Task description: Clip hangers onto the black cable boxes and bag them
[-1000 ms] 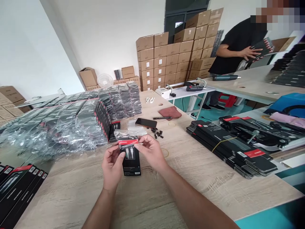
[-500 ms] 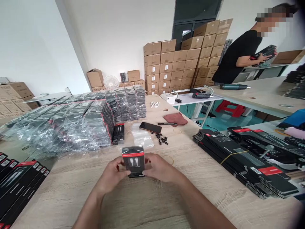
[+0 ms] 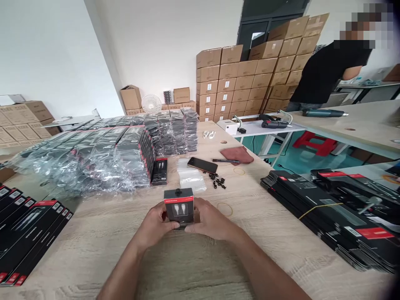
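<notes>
A small black box with a red stripe and a clear window (image 3: 178,206) stands upright on the wooden table (image 3: 193,266), held from both sides. My left hand (image 3: 155,227) grips its left side and bottom, fingers curled round it. My right hand (image 3: 210,221) grips its right side the same way. A small black knob shows on the box's top. Just beyond lie empty clear plastic bags (image 3: 190,177) and another upright boxed item (image 3: 159,171).
A big stack of bagged black boxes (image 3: 103,156) fills the left. Flat black cartons lie at the left edge (image 3: 28,229) and right (image 3: 328,208). A phone (image 3: 202,165), small black parts (image 3: 218,181), a rubber band (image 3: 225,209) and a pouch (image 3: 237,155) lie ahead. A person in black (image 3: 328,75) stands far right by stacked cardboard boxes.
The box came down from in front of me to stand on the table between both hands, and its top is now folded shut. The view shifted left. The person at the back turned away.
</notes>
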Action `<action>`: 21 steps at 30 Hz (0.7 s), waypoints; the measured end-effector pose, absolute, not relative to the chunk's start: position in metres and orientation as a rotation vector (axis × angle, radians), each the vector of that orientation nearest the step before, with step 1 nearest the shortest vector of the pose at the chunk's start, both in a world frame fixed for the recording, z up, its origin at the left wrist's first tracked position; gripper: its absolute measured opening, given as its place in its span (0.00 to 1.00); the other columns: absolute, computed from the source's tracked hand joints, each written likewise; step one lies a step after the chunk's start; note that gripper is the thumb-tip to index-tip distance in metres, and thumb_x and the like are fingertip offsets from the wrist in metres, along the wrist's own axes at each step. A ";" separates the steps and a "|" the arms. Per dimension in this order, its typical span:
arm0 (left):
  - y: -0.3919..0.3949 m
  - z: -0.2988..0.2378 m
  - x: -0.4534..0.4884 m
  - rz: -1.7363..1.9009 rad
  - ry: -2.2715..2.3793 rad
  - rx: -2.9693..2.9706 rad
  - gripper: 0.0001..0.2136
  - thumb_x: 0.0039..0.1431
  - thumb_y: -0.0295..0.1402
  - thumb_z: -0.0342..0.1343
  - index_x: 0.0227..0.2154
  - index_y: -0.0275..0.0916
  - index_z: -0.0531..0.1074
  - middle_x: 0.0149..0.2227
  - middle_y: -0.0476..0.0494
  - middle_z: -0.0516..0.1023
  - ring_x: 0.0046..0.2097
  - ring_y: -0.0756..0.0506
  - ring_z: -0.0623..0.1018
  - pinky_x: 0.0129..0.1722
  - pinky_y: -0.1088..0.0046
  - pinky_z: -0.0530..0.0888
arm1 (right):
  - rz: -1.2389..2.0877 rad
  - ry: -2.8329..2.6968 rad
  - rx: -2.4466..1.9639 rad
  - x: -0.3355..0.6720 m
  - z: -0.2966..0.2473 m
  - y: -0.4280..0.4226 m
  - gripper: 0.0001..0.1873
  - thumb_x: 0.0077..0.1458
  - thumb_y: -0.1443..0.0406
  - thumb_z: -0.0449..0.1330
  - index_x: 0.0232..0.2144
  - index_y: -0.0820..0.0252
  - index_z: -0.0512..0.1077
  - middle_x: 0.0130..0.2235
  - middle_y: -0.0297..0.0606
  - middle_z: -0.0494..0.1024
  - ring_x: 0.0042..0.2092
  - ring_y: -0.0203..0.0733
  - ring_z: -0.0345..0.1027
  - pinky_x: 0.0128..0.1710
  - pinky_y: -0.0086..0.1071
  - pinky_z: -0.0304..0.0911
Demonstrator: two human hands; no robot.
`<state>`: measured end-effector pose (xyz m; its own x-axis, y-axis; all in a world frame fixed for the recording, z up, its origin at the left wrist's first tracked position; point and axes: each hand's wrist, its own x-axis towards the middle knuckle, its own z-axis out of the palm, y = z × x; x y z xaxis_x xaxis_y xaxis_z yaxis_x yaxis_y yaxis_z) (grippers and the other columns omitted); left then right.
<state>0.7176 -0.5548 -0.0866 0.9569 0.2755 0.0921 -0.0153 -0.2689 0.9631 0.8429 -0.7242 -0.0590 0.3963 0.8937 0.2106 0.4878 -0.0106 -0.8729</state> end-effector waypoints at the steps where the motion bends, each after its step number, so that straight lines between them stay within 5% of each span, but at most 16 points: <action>1: -0.555 -0.089 0.718 0.269 0.185 1.821 0.17 0.45 0.31 0.64 0.41 0.36 0.74 0.43 0.41 0.77 0.46 0.40 0.74 0.46 0.66 0.70 | 0.498 -1.229 -1.613 0.842 -0.058 -0.724 0.28 0.42 0.64 0.67 0.48 0.57 0.70 0.48 0.39 0.74 0.49 0.49 0.66 0.49 0.40 0.60; 5: -0.559 -0.091 0.719 0.226 0.157 1.750 0.20 0.51 0.34 0.61 0.48 0.38 0.70 0.46 0.39 0.75 0.46 0.42 0.74 0.46 0.66 0.69 | 0.500 -1.036 -1.473 0.843 -0.061 -0.717 0.17 0.52 0.60 0.61 0.44 0.58 0.72 0.42 0.39 0.76 0.43 0.44 0.68 0.44 0.36 0.63; 8: -0.565 -0.088 0.719 0.151 0.179 1.649 0.21 0.50 0.37 0.62 0.47 0.38 0.69 0.42 0.41 0.77 0.41 0.45 0.75 0.42 0.71 0.70 | 0.478 -0.743 -1.338 0.855 -0.070 -0.711 0.15 0.49 0.57 0.63 0.37 0.60 0.73 0.36 0.37 0.77 0.36 0.42 0.70 0.37 0.34 0.65; 15: -0.586 -0.091 0.724 -0.017 0.348 1.478 0.17 0.48 0.46 0.61 0.24 0.35 0.68 0.17 0.54 0.66 0.17 0.55 0.62 0.16 0.80 0.54 | 0.543 -0.350 -1.089 0.877 -0.080 -0.712 0.21 0.42 0.54 0.67 0.37 0.60 0.74 0.34 0.38 0.78 0.31 0.39 0.70 0.31 0.31 0.65; 21: -0.589 -0.085 0.738 0.197 0.311 1.067 0.17 0.54 0.44 0.58 0.22 0.34 0.67 0.23 0.45 0.75 0.25 0.51 0.74 0.22 0.80 0.67 | 0.571 -0.380 -1.141 0.879 -0.078 -0.715 0.21 0.44 0.52 0.65 0.36 0.60 0.72 0.35 0.38 0.77 0.33 0.38 0.70 0.29 0.30 0.65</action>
